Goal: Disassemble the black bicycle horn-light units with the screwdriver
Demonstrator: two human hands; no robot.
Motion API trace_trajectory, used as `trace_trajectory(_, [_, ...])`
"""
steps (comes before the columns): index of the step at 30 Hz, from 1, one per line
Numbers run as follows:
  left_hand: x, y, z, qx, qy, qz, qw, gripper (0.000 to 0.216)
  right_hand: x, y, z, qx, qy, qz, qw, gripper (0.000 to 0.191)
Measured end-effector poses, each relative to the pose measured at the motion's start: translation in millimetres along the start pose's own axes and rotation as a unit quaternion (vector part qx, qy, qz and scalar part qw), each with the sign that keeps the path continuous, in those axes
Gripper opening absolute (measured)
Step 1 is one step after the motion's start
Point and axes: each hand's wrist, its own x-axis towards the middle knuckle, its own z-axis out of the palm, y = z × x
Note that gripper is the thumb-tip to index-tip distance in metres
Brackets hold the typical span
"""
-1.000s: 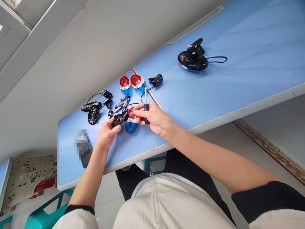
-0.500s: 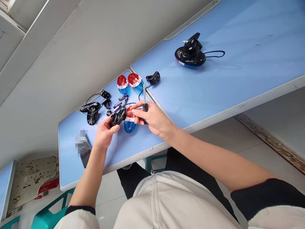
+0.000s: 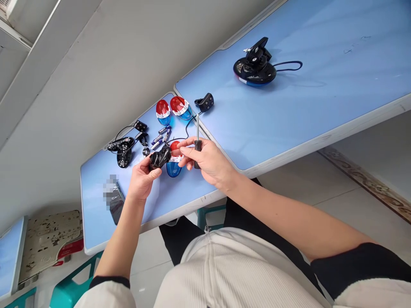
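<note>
Landmark: the red-and-blue lamp (image 3: 174,161) lying near the front edge of the small blue table (image 3: 96,222); all places below are given relative to it.
Phone: a dark phone (image 3: 114,204), partly blurred, is lying well to the left of the lamp and nearer the person.
Opened unit: a black opened unit (image 3: 123,150) with its wire is resting to the left of the lamp, further back.
Left hand: the left hand (image 3: 143,179) is pinching a black housing part (image 3: 159,158), fingers clamped on it, just left of the lamp and touching its edge.
Batteries: small batteries (image 3: 160,137) are lying loose just behind the lamp.
Spare covers: two red-and-blue covers (image 3: 173,108) are sitting behind the lamp, well apart from it.
Right hand: the right hand (image 3: 205,160) is gripping a screwdriver (image 3: 197,139), fingers closed around its black handle, shaft pointing away, just right of the lamp.
Switch: a black button switch (image 3: 205,102) is lying behind and right of the lamp.
Far unit: an assembled black unit (image 3: 255,68) with a cable is standing far to the right, on the large table (image 3: 321,107).
Risk: the housing part is probably only lightly pinched, so a push from the screwdriver could twist it loose; a sweeping wrist could roll the batteries off the table.
</note>
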Motion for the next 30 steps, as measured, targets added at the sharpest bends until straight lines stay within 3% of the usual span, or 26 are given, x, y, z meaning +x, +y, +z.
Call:
trace_trajectory(9, [0, -1, -1, 0.011, 0.002, -0.002, 1.000, 0.053, 0, 0, -3, 0.028, 0.003, 0.024, 0.999, 0.013])
trace_trajectory(13, [0, -2, -4, 0.069, 0.001, 0.028, 0.997, 0.055, 0, 0, -3, 0.028, 0.008, 0.034, 0.999, 0.014])
trace_trajectory(18, [-1, 6, -6, 0.275, -0.008, 0.146, 0.950, 0.055, -1, 3, -2, -0.002, 0.030, 0.004, 1.000, 0.021])
trace_trajectory(21, [-2, 9, -5, 0.336, -0.018, 0.181, 0.924, 0.053, -1, 4, -2, -0.005, 0.032, -0.001, 0.999, 0.026])
trace_trajectory(25, [-4, 3, -2, 0.334, -0.036, 0.174, 0.926, 0.052, 1, 6, -2, 0.019, 0.021, 0.017, 0.999, 0.027])
trace_trajectory(30, [-7, -11, -2, 0.316, -0.015, 0.149, 0.937, 0.058, 6, 10, 0, 0.028, 0.046, 0.033, 0.998, 0.028])
